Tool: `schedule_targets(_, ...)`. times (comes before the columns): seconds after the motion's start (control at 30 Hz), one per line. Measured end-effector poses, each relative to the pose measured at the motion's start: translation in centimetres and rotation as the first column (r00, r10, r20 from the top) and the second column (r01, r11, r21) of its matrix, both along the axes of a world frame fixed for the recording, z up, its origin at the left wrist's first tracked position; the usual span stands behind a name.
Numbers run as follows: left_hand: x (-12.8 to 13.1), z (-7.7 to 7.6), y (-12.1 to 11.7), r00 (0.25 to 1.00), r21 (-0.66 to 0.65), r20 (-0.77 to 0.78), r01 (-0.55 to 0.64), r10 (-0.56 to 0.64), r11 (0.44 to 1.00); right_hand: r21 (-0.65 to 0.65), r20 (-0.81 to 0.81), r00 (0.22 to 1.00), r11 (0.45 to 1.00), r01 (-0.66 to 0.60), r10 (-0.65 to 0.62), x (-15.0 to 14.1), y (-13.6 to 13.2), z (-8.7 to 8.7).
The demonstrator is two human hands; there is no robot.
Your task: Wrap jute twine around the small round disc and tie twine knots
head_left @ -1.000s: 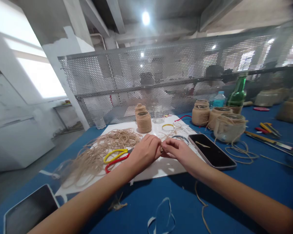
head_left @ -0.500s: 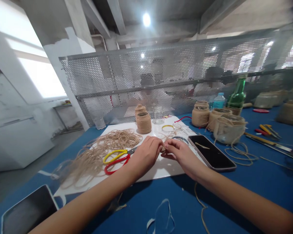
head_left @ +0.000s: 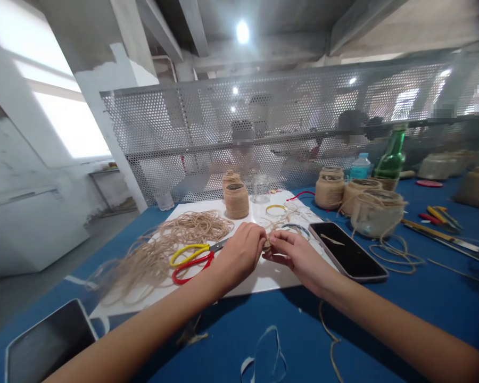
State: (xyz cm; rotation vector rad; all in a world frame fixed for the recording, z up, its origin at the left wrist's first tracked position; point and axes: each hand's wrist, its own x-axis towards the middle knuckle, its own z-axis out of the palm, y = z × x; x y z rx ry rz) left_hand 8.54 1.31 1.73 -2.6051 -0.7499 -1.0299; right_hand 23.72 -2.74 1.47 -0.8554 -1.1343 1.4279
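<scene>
Blue table [head_left: 303,346], twine [head_left: 267,244] between hands [head_left: 243,251] [head_left: 299,258]

Up close, the twine [head_left: 199,226] is looking rough and matt; the scissors [head_left: 210,248] are showing metal blades and smooth handles; the smartphone [head_left: 350,256] is shining glossily, the glass bottle [head_left: 393,152] is gleaming, and the partition [head_left: 207,125] is looking like perforated metal.

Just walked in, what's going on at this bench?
Someone's left hand and right hand meet over a white sheet, holding a small tan piece between their fingertips; its shape is mostly hidden. Scissors and a loose pile of twine lie beside the left hand. A phone lies by the right. A twine-wrapped jar stands farther back.
</scene>
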Motion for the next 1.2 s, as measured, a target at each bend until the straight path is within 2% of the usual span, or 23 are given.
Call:
schedule_targets(0.33,0.3,-0.5,-0.4,0.997,-0.021,0.077,-0.02,0.022,1.0,-0.018,-0.079,0.996,0.999,-0.049,0.047,-0.1,-0.2,-0.1)
schedule_targets(0.57,0.2,-0.4,-0.4,1.0,-0.033,0.028,0.001,0.0,0.999,0.002,-0.016,1.0,1.0,0.01,-0.01,-0.1,-0.2,0.4)
schedule_targets(0.7,0.2,-0.3,-0.1,0.999,0.019,-0.022,0.04,-0.039,0.999,-0.018,-0.003,1.0,1.0,0.023,-0.023,0.1,-0.1,0.4)
schedule_targets(0.9,-0.1,0.5,0.0,0.999,0.051,0.032,0.029,-0.03,0.998,0.076,-0.047,0.996,0.994,-0.075,0.079,0.2,0.0,0.2)
schedule_targets(1.0,-0.2,0.8,-0.1,0.996,0.021,0.085,0.032,-0.034,0.999,0.125,0.033,0.994,0.986,-0.108,0.104,0.2,0.1,0.3)
schedule_targets(1.2,-0.1,1.3,-0.5,0.989,-0.08,0.12,0.098,-0.088,0.992,0.218,0.192,0.981,0.975,-0.051,0.008,0.1,0.4,0.4)
